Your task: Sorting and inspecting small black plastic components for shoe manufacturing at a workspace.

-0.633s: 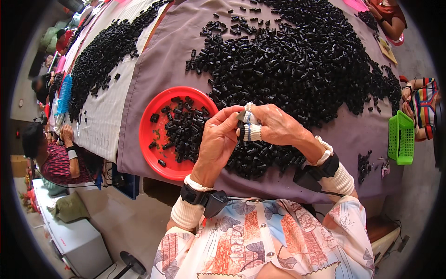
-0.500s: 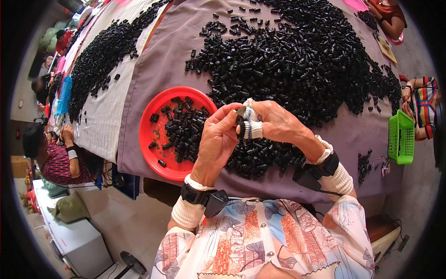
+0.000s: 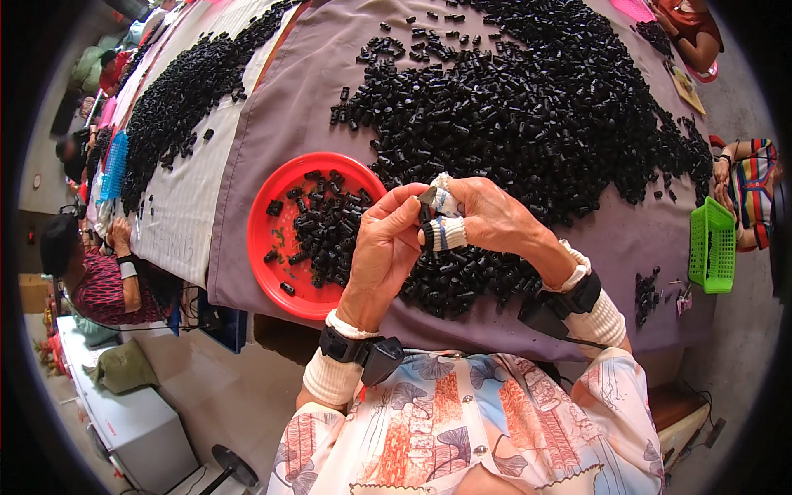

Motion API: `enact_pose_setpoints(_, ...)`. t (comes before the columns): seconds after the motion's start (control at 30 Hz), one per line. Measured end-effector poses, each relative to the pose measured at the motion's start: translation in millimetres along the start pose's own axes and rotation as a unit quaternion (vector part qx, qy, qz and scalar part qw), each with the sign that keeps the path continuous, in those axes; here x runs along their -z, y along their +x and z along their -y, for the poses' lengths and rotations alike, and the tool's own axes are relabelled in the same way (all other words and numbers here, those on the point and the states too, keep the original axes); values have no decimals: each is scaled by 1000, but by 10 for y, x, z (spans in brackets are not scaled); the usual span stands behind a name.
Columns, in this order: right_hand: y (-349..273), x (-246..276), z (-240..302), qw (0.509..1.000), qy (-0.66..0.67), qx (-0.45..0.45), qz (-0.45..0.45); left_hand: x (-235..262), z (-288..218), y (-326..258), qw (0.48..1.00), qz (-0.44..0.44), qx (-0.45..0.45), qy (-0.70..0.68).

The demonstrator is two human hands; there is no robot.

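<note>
My left hand (image 3: 386, 247) and my right hand (image 3: 487, 213) meet over the table, just right of a red round tray (image 3: 262, 280). Between the left thumb and fingers is a small black plastic piece (image 3: 426, 216), partly hidden by the fingers. The right hand, with white fabric wraps on thumb and finger, closes against the same piece; a small dark grey tip shows at the thumb, too small to name. Loose black plastic pieces (image 3: 326, 227) and a few greenish scraps lie in the tray. A large heap of similar pieces (image 3: 495, 124) spreads beyond my hands.
A purple-grey cloth (image 3: 276, 107) covers the table. At the right edge stands a green basket (image 3: 712, 247), near a small cluster of black pieces (image 3: 647, 295). Another heap (image 3: 177, 107) lies on pale cloth at left. Other people sit along the left and right sides.
Both hands stay at nearly the same place, still on the black piece. The right hand's wrapped fingers have shifted slightly around it.
</note>
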State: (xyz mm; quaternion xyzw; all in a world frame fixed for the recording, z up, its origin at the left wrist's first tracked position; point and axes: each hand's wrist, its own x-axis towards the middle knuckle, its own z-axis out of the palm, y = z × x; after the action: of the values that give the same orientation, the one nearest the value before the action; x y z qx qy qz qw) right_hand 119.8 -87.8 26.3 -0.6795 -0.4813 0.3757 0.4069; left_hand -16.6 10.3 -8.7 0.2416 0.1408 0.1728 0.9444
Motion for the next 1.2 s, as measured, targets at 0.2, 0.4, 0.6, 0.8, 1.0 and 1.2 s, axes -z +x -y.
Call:
enact_pose_setpoints(0.2, -5, -4, -1, 1000, -14, 9, -2, 25, 14, 10, 1000, -7, 3, 1)
enact_pose_setpoints(0.4, -14, -7, -43, 999, -41, 23, -1, 31, 27, 15, 1000, -8, 10, 1)
enact_pose_setpoints(0.6, -36, -20, -21, 1000, -12, 24, -7, 18, 26, 17, 1000, -7, 6, 12)
enact_pose_setpoints(0.8, -22, 4, -20, 998, -33, 48, -7, -32, 26, 16, 999, -4, -20, 40)
enact_pose_setpoints(1.0, -18, 5, 25, 1000, -19, 15, 13, -34, 19, 19, 998, -14, -35, 58)
enact_pose_setpoints(1.2, -25, -15, 5, 995, 99, 2, -15, -43, 43, 30, 1000, 4, -20, -11)
